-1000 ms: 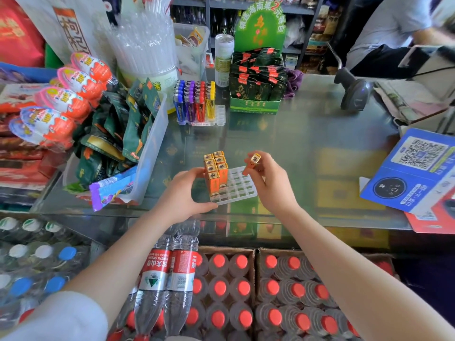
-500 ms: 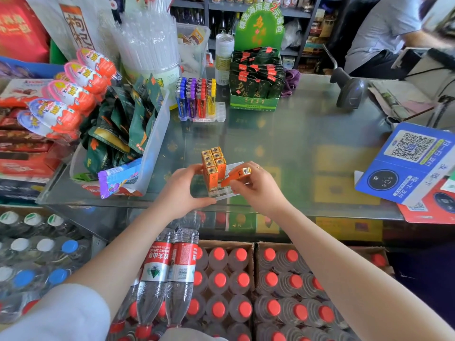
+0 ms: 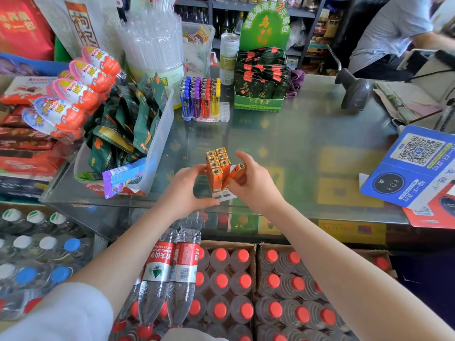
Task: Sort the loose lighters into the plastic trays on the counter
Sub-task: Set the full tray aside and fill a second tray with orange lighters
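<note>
Lighter going into the near tray

Your left hand [image 3: 183,190] grips the tray [image 3: 222,196] on the desk [image 3: 283,143]; your right hand [image 3: 253,184] holds a tilted orange lighter [image 3: 234,174] beside its upright lighters [image 3: 216,166]. Beyond the tray stands a colourful tray [image 3: 202,99].

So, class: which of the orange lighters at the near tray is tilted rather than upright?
The orange lighter pinched in the right hand; the others stand upright in rows.

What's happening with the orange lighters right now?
Left hand steadies clear tray. Right hand holds one orange lighter, tilted, beside the standing ones. Nothing in the way.
</note>
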{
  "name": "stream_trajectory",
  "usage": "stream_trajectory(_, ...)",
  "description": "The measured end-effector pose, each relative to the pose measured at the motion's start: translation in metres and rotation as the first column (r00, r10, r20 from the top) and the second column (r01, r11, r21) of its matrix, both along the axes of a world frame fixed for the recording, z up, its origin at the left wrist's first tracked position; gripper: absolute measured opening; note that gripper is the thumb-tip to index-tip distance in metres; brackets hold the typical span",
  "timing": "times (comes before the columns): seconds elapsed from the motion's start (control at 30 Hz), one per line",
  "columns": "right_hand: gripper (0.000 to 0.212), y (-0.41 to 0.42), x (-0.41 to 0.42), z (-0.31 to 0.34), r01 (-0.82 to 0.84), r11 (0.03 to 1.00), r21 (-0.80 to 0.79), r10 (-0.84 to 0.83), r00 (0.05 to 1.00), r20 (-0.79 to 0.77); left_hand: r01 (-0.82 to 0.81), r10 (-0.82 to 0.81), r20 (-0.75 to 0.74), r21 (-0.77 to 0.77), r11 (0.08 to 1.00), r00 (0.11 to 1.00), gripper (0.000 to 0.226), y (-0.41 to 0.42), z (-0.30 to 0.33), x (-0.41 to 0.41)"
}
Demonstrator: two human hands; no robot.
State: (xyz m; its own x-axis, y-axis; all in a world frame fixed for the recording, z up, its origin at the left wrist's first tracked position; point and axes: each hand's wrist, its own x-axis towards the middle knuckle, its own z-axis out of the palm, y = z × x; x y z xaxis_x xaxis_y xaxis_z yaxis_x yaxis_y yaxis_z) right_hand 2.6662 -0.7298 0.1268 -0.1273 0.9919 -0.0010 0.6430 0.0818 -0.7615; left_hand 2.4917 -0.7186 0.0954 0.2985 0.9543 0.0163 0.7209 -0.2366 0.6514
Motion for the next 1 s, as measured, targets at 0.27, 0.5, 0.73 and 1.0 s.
stream_trajectory(0.27,0.033,0.005,-0.011,0.003,-0.143,0.988,0.051,0.127,0.962,0.24,-0.002,0.002,-0.022,0.003,1.0,1.0,0.072,0.001,0.0,0.0)
stream_trajectory(0.5,0.083,0.009,0.002,0.022,-0.354,0.928,0.114,0.261,0.839,0.478,0.005,-0.007,-0.046,-0.032,0.999,0.999,0.078,0.005,-0.005,-0.002)
stream_trajectory(0.73,0.097,0.016,0.016,0.0,-0.299,0.953,0.042,0.258,0.879,0.4,0.015,-0.017,-0.04,-0.042,0.999,0.999,0.076,0.01,-0.006,-0.003)
stream_trajectory(1.0,0.073,0.042,0.045,-0.021,-0.247,0.967,-0.055,0.243,0.844,0.478,0.012,-0.015,-0.027,-0.133,0.991,1.0,0.07,0.033,0.005,-0.002)
